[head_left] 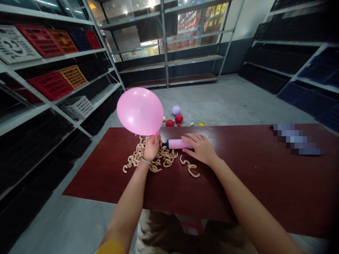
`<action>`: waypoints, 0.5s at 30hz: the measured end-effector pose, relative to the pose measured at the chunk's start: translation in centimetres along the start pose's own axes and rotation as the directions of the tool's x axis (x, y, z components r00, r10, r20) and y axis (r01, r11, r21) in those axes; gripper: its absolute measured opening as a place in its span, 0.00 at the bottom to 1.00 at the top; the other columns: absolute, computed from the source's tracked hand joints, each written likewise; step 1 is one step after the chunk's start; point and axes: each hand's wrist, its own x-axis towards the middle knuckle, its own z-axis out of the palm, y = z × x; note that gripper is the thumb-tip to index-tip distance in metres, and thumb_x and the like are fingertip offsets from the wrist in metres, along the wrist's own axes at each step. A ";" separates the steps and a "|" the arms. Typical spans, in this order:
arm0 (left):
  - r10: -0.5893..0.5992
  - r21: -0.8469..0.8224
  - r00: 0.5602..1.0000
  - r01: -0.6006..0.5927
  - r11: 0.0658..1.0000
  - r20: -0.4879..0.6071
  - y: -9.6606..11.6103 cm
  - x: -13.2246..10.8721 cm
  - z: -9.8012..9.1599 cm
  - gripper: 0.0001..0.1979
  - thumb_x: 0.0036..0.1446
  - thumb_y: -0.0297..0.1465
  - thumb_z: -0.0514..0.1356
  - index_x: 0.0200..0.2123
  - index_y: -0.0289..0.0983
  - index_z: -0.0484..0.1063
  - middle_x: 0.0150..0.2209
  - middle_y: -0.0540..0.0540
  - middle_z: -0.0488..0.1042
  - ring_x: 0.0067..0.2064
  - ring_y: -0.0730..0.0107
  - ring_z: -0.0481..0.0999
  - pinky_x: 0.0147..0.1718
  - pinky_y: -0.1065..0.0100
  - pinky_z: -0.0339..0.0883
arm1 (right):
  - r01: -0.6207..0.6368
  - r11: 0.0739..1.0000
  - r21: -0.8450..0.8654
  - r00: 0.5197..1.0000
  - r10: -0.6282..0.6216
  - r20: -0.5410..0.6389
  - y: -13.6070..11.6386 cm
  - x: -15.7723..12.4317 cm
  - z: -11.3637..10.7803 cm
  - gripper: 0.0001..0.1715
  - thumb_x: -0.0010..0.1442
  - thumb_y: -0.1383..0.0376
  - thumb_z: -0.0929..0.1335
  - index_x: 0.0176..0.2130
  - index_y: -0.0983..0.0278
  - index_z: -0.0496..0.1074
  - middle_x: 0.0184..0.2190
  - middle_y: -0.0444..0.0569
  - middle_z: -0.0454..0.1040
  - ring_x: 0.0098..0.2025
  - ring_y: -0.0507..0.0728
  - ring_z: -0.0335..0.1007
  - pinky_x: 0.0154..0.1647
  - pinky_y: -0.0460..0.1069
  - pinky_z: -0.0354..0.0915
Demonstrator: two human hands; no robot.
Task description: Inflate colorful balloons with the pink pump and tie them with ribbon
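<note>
The closed fingers of my left hand [152,148] pinch the neck of an inflated pink balloon [140,111], which stands up above the table's far edge. Just right of that hand lies a pink hand pump [176,144] with a black tip. My right hand [200,148] rests over the pump's right end, fingers stretched out and spread, hiding that end. Beneath and around my left hand is a heap of beige curled pieces [136,155]. A few linked beige pieces [191,167] lie apart, below my right hand.
The dark red table [106,169] has a pixelated object [298,139] at its right. Beyond its far edge, a lilac balloon [176,110] and red balloons [179,119] lie on the floor. Shelves with crates [50,84] stand left; a metal rack [166,63] stands behind.
</note>
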 end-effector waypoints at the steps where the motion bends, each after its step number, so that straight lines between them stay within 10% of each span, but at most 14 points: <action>1: 0.003 0.013 1.000 -0.003 1.000 0.007 0.1 0.0 0.0 0.29 0.66 0.47 0.47 0.16 0.39 0.62 0.15 0.51 0.63 0.21 0.72 0.61 0.27 0.68 0.56 | 0.001 1.000 -0.018 1.000 -0.002 -0.026 -0.1 0.1 -0.2 0.31 0.64 0.50 0.64 0.63 0.56 0.63 0.62 0.53 0.65 0.60 0.64 0.61 0.59 0.62 0.57; 8: 0.099 0.368 0.985 -0.146 0.918 0.142 1.2 -0.5 0.1 0.23 0.66 0.40 0.50 0.19 0.39 0.63 0.17 0.49 0.64 0.20 0.69 0.63 0.26 0.68 0.54 | 0.071 0.962 -0.262 0.944 -0.150 -0.294 -2.2 0.2 -2.6 0.36 0.65 0.64 0.65 0.67 0.49 0.53 0.62 0.50 0.63 0.66 0.61 0.53 0.66 0.60 0.51; 15: 0.154 0.531 0.933 -0.315 0.787 0.325 2.2 -1.7 1.8 0.14 0.63 0.36 0.54 0.26 0.38 0.68 0.22 0.44 0.69 0.25 0.64 0.69 0.30 0.66 0.59 | 0.130 0.927 -0.352 0.973 -0.187 -0.133 -5.0 -0.2 -2.8 0.43 0.65 0.64 0.65 0.68 0.35 0.43 0.62 0.44 0.64 0.65 0.65 0.54 0.66 0.69 0.46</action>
